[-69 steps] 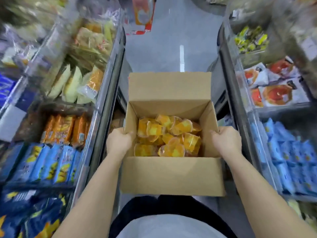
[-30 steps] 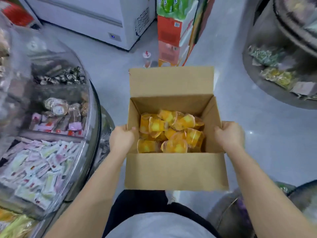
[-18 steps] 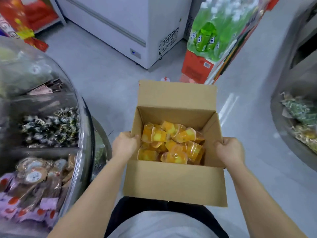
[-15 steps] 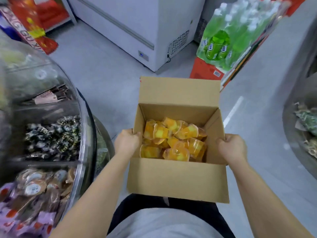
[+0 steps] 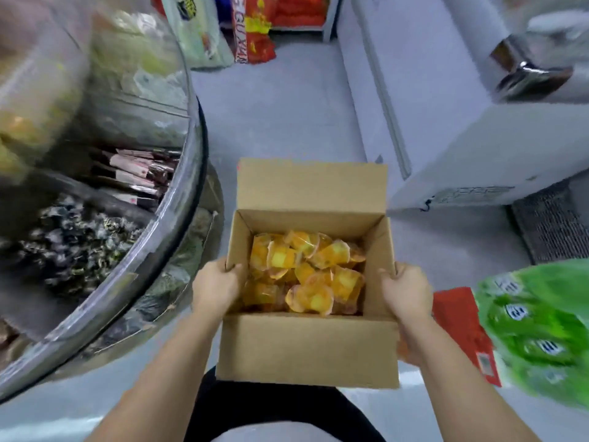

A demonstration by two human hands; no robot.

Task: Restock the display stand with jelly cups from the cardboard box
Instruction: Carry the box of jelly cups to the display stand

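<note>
An open cardboard box (image 5: 306, 349) is carried in front of my body, its flaps up. Inside lie several orange and yellow jelly cups (image 5: 306, 271) in a loose heap. My left hand (image 5: 215, 287) grips the box's left wall, thumb over the rim. My right hand (image 5: 406, 291) grips the right wall the same way. A round display stand (image 5: 172, 224) with clear curved walls stands to the left, holding wrapped sweets in tiers.
A white chest freezer (image 5: 452, 129) stands at the right back. Green bottle packs (image 5: 541, 333) on red cartons sit at the right. Red and green snack bags (image 5: 255, 27) lean at the far end. Grey floor lies between the stand and the freezer.
I have walked out of the aisle and turned left with the box. The round stand is now close on my left and the freezer and bottles have swung to the right. Both hands hold as before.
</note>
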